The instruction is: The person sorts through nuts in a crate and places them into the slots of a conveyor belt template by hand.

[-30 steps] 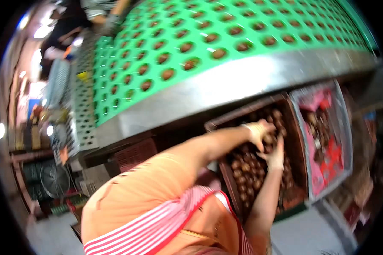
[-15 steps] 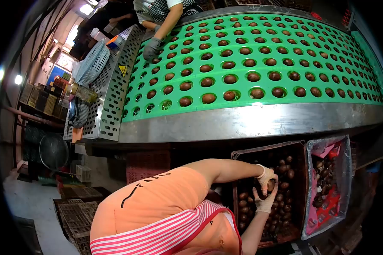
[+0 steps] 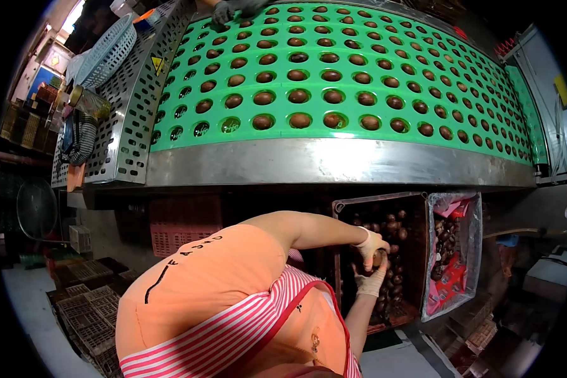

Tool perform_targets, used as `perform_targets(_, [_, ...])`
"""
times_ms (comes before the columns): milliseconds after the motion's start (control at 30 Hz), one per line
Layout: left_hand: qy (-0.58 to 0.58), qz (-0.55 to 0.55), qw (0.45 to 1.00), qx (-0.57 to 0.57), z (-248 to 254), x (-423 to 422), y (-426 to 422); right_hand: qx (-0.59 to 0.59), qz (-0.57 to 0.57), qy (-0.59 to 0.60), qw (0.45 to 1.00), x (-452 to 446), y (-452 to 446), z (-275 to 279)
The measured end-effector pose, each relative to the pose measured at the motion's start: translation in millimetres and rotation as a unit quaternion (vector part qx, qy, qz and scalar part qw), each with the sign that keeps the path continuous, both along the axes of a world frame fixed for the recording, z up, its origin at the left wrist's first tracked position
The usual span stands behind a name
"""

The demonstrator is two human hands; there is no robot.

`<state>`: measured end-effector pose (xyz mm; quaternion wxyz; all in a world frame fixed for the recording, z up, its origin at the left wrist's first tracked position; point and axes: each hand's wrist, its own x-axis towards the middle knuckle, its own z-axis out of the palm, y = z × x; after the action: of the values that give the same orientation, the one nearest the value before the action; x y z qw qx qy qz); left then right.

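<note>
Both hands wear pale gloves and meet over a dark crate [image 3: 414, 268] of brown, round nut-like items [image 3: 394, 228]. My left hand [image 3: 372, 244] reaches in from the left, its fingers curved around a brown item [image 3: 377, 257]. From below, my right hand [image 3: 370, 281] cups the same item, fingers bent against it. How many pieces lie between the palms cannot be made out. Beyond the crate, a green tray surface [image 3: 283, 79] has rows of round pockets, most with a brown item inside.
A metal edge [image 3: 334, 162] runs between the green surface and the crate. Right of the crate is a plastic-lined box [image 3: 474, 271] with brown items and red wrappers. A co-worker's dark gloved hand [image 3: 223, 12] is at the far edge. A blue basket [image 3: 110, 53] stands at the upper left.
The view has shifted, and the crate and hands appear further left. My hands have closed together around a brown item. The rows on the green surface sit differently, and the co-worker's gloved hand is higher in view.
</note>
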<state>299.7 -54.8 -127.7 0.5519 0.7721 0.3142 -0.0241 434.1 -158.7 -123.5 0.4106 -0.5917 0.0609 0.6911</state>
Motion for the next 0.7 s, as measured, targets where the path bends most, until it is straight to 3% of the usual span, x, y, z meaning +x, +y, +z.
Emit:
perform_targets(133, [-0.051,0.014,0.998,0.029,79.2,-25.7,10.7,0.092,-0.019,-0.033,0.995,-11.2,18.1,52.1])
perform_targets(300, [-0.124,0.105,0.978,0.131,151.8,-122.5,33.7,0.179,0.09,-0.041,0.979,-88.3,73.7,131.9])
perform_targets(467, [-0.123,0.294,0.915,0.247,178.4,-283.8,23.7,0.273,0.306,0.002,0.912,-251.6,126.6,172.5])
perform_targets(533, [-0.105,0.36,0.896,0.236,184.0,-357.2,3.6,0.304,0.381,0.032,0.872,-315.4,148.6,148.7])
perform_targets(600, [-0.095,0.452,0.854,0.239,180.0,-423.4,-26.9,0.328,0.473,0.057,0.816,-392.9,150.4,149.9])
perform_targets(633, [-0.094,0.493,0.83,0.241,171.9,-452.7,-41.3,0.293,0.49,0.117,0.813,-432.1,137.8,170.2])
perform_targets(700, [-0.088,0.576,0.784,0.213,157.7,-501.1,-72.2,0.292,0.597,0.074,0.744,-495.4,130.0,170.6])
